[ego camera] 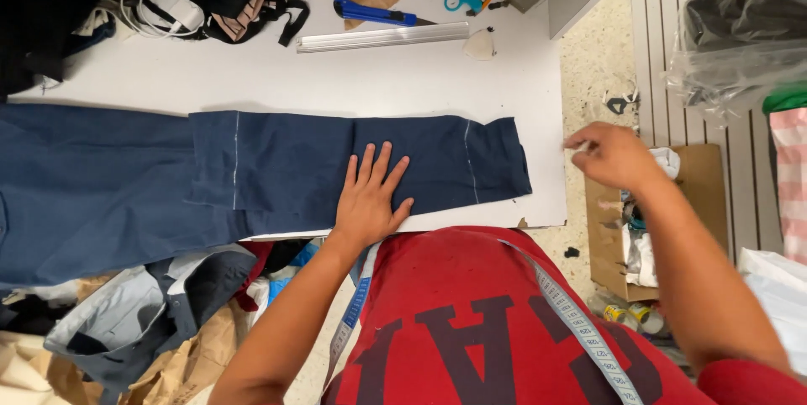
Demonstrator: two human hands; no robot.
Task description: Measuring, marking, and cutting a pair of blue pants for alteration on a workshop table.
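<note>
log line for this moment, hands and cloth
left hand: flat on navy trousers | right hand: off table edge, above cardboard box, fingers pinched | trousers: spread on white table

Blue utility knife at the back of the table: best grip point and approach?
Grip the utility knife across the middle of its blue handle, fingers coming straight down from above. It lies flat and lengthwise on the white table, blade tip pointing right, so keep toward the left end. The metal ruler lies close in front, with little room for a low frontal approach.
</note>
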